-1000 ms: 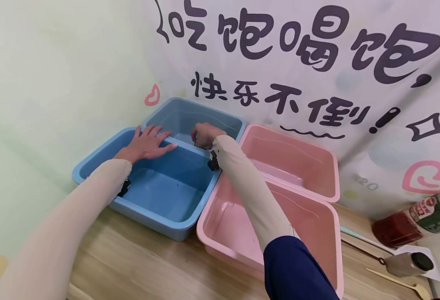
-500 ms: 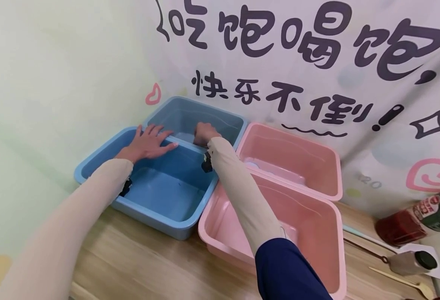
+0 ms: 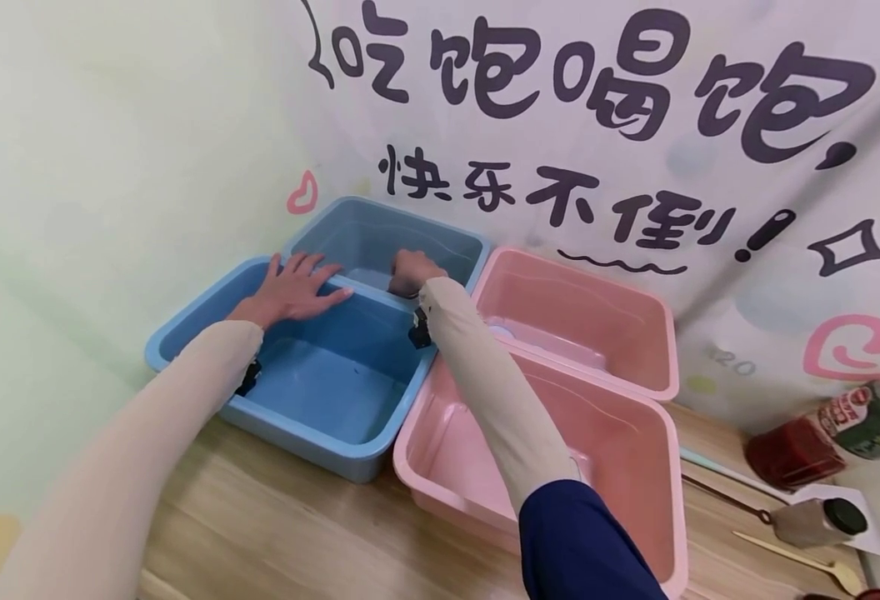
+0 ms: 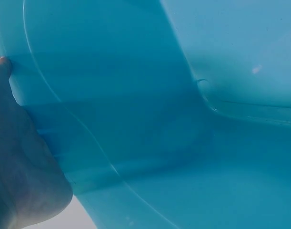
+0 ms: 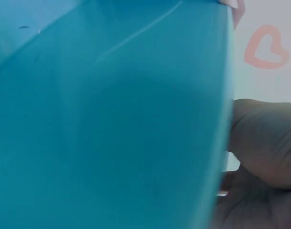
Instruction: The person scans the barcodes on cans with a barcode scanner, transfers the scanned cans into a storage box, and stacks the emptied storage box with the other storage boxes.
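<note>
In the head view my left hand (image 3: 295,287) lies with fingers spread over the shared edge of the front blue tub (image 3: 312,442) and the back blue tub (image 3: 425,225). Its fingertips reach toward the back tub, and the thumb points right. My right hand (image 3: 413,271) reaches down into the back blue tub near its front wall, with its fingers bent and knuckles up. Its fingertips are hidden, and I cannot tell whether they hold anything. In the right wrist view the bent right thumb (image 5: 266,143) shows beside the blue tub wall (image 5: 145,119).
Two pink tubs stand to the right, a front one (image 3: 676,500) and a back one (image 3: 668,333). On the wooden table (image 3: 275,525) beyond them lie a wooden spoon (image 3: 800,554), a black-capped jar (image 3: 818,523) and a bottle with red contents (image 3: 792,454). Walls (image 3: 110,167) close off the left and back.
My right hand has shifted slightly inside the back blue tub, and its forearm has swung a little left. The left hand stays spread in the same place on the edge.
</note>
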### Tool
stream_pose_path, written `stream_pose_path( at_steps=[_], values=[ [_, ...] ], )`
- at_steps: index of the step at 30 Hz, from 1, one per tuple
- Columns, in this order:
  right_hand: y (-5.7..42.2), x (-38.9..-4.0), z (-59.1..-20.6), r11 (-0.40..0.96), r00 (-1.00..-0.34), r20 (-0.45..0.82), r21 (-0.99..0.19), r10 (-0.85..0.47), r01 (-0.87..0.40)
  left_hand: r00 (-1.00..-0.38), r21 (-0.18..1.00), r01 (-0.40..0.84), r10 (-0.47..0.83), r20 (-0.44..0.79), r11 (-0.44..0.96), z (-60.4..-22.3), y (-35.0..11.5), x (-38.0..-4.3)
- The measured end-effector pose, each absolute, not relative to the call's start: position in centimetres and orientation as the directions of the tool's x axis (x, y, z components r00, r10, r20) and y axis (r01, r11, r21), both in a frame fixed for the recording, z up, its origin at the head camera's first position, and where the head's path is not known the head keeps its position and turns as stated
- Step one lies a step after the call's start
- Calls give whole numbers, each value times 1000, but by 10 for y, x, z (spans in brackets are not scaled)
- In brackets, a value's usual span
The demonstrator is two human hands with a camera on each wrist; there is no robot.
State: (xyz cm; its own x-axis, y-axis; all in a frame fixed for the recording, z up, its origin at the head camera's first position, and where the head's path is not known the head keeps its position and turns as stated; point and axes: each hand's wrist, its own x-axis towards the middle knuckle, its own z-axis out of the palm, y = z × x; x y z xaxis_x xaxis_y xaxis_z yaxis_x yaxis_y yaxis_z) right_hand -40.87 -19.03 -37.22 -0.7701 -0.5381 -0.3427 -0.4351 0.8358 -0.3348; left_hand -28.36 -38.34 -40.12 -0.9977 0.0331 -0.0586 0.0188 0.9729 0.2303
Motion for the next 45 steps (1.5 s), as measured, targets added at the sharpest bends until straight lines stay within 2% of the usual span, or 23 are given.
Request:
stream_pose_path(
  at_steps=[4, 8, 13, 17, 21, 27, 31, 35, 41, 45],
  values=[
    [-178, -402, -357, 820, -788, -268, -341, -554, -460, -997, 230, 23, 38, -61, 973, -401, -383, -286],
    [-164, -395, -341, 787, -777, -208, -348, -594, -509, -997, 228, 25, 40, -63, 973, -401, -385, -287],
    [-147, -393, -330, 764, -754, -207, -370, -623, -529, -996, 231, 36, 54, -71, 972, -403, -387, -289],
    [-125, -390, -319, 722, -742, -140, -402, -656, -563, -996, 235, 36, 53, -67, 971, -406, -387, -292],
    [-91, -381, -305, 693, -737, -87, -429, -671, -580, -996, 241, 47, 63, -60, 969, -408, -386, -296],
    [-28, -358, -290, 665, -737, -85, -508, -671, -547, -996, 252, 58, 74, -53, 966, -405, -386, -294],
    [18, -339, -287, 616, -726, -57, -577, -685, -536, -996, 252, 56, 72, -54, 966, -405, -386, -291],
    [61, -321, -289, 589, -743, -27, -630, -668, -506, -996, 247, 57, 73, -59, 967, -407, -387, -292],
    [107, -295, -296, 639, -796, 47, -570, -603, -517, -996, 239, 49, 67, -67, 970, -402, -384, -286],
    [138, -279, -307, 637, -817, 90, -579, -570, -508, -995, 235, 40, 62, -84, 971, -395, -378, -283]
  ],
)
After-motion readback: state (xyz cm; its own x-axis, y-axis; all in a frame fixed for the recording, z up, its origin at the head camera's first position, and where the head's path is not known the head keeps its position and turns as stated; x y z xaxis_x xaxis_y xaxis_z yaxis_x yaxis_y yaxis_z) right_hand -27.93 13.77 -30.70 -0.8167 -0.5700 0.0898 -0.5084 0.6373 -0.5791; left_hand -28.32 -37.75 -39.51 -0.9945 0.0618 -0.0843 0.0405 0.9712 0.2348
